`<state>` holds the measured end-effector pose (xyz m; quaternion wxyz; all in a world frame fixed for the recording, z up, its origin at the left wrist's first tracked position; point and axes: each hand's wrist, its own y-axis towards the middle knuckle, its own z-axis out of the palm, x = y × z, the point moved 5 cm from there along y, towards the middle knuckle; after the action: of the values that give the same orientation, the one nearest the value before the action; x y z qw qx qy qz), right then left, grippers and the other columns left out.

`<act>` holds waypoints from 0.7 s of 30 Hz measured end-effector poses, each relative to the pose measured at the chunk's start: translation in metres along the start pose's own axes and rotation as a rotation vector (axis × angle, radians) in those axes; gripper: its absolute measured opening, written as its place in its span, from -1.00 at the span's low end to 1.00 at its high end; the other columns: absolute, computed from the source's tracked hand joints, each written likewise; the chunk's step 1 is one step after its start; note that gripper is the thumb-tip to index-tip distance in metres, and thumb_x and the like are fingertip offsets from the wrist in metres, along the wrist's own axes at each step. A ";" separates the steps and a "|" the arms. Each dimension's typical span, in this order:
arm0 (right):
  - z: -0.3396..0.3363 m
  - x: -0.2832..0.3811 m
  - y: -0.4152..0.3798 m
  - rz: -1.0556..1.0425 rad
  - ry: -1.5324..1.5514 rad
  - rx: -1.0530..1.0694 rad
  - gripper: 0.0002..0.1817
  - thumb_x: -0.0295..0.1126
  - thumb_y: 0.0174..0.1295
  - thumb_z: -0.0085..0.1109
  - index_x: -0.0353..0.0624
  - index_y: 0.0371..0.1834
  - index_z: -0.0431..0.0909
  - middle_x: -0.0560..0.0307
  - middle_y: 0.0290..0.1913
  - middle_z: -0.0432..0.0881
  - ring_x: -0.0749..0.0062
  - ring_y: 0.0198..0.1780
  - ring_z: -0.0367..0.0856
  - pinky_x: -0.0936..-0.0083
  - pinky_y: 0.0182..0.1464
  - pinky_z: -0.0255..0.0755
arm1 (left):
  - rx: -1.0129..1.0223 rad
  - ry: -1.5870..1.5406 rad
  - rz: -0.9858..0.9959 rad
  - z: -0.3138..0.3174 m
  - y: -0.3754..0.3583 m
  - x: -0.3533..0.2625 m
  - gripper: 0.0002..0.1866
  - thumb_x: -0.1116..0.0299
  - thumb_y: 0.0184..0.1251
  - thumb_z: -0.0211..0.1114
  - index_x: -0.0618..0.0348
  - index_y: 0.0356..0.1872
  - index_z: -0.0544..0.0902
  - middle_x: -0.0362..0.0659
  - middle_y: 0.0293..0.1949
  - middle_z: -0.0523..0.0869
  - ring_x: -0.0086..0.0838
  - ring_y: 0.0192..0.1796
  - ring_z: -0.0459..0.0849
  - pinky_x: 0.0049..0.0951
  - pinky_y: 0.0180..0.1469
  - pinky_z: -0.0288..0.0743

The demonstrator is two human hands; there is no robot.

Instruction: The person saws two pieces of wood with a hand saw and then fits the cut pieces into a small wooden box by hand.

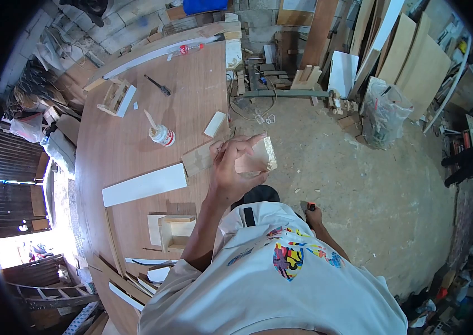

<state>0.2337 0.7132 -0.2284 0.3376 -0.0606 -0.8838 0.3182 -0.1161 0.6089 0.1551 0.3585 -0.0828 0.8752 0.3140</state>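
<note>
My left hand (pixel 231 167) is raised over the edge of the brown table (pixel 119 151) and is shut on a pale wooden block (pixel 259 157), held tilted with its rough end toward the right. My right hand (pixel 310 215) hangs low beside my white shirt, over the dirt floor, and grips a small tool with an orange tip (pixel 310 206); most of that hand is hidden. Just left of the block a flat brown wood piece (pixel 198 160) lies on the table edge.
On the table lie a glue bottle (pixel 162 134), a long white board (pixel 144 185), a small pale block (pixel 215 124), a screwdriver (pixel 158 85), a wooden frame (pixel 116 98) and a small open box (pixel 175 230). A plastic bag (pixel 384 111) and leaning boards (pixel 415 56) stand at the right.
</note>
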 end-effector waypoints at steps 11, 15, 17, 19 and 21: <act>0.001 -0.012 -0.003 0.029 0.006 0.020 -0.79 -0.40 -0.06 0.17 -0.29 -0.36 0.57 0.02 -0.54 0.61 0.29 -0.52 0.62 0.35 -0.44 0.46 | -0.091 -0.185 -0.164 0.014 -0.013 0.024 -0.39 0.37 -0.14 0.59 0.13 -0.15 0.30 0.01 0.01 0.61 -0.31 0.12 0.55 -0.25 0.20 0.36; 0.001 -0.020 -0.004 0.028 0.005 0.008 -0.79 -0.42 -0.06 0.15 -0.30 -0.37 0.56 0.04 -0.55 0.59 0.31 -0.55 0.59 0.35 -0.47 0.44 | -0.025 0.045 -0.467 0.024 -0.028 0.054 -0.36 0.30 -0.19 0.57 0.11 -0.12 0.31 -0.02 -0.09 0.62 -0.21 0.03 0.57 -0.15 0.14 0.35; 0.004 -0.025 -0.001 0.019 0.018 0.012 -0.79 -0.42 -0.06 0.15 -0.31 -0.37 0.56 0.05 -0.55 0.59 0.33 -0.56 0.58 0.37 -0.48 0.43 | 0.085 0.182 -0.550 0.040 -0.050 0.087 -0.33 0.30 -0.25 0.54 0.08 -0.08 0.32 -0.02 -0.16 0.59 -0.10 -0.02 0.55 -0.12 0.11 0.31; 0.004 -0.030 -0.001 0.017 0.028 0.021 -0.79 -0.42 -0.06 0.14 -0.31 -0.36 0.57 0.06 -0.56 0.58 0.34 -0.56 0.56 0.38 -0.48 0.42 | 0.144 0.238 -0.592 0.062 -0.087 0.130 -0.32 0.31 -0.27 0.53 0.07 -0.07 0.31 0.00 -0.17 0.58 -0.09 0.02 0.51 -0.12 0.14 0.25; 0.004 -0.027 -0.005 0.032 0.113 0.079 -0.79 -0.42 -0.07 0.14 -0.30 -0.37 0.56 0.10 -0.56 0.57 0.38 -0.57 0.53 0.40 -0.50 0.40 | 0.216 0.291 -0.640 0.076 -0.128 0.164 -0.30 0.33 -0.29 0.52 0.06 -0.06 0.29 0.02 -0.18 0.57 -0.09 0.06 0.48 -0.12 0.17 0.20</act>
<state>0.2522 0.6983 -0.2422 0.3838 -0.0792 -0.8491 0.3542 -0.1447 0.5678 -0.0609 0.3169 -0.3578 0.8750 0.0767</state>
